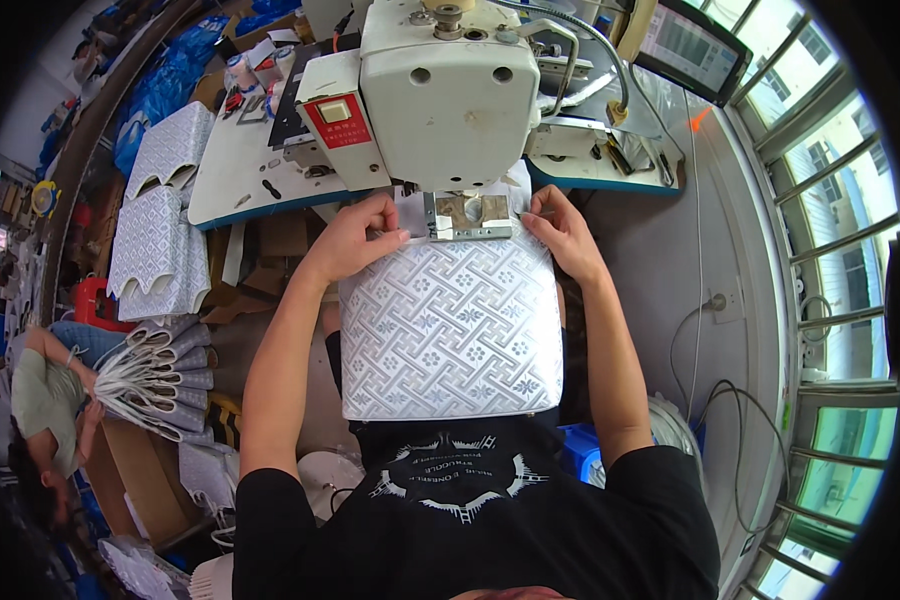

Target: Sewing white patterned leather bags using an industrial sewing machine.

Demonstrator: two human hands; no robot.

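Observation:
A white bag (450, 330) with a grey geometric and flower pattern lies across my lap, its far end under the head of a white industrial sewing machine (445, 100). A metal clamp frame (470, 217) presses on that far end. My left hand (358, 242) pinches the bag's edge just left of the clamp, thumb against bent fingers. On the clamp's other side, my right hand (566, 232) grips the opposite edge between thumb and fingers. The bag's part beneath the machine head is hidden.
Stacked patterned pieces (160, 235) stand at the left. Below them a person (55, 400) holds a bundle of bags (160, 375) with white handles. Tools and thread spools lie on the machine table (235, 185). A screen (692, 48) stands far right, near barred windows (830, 190).

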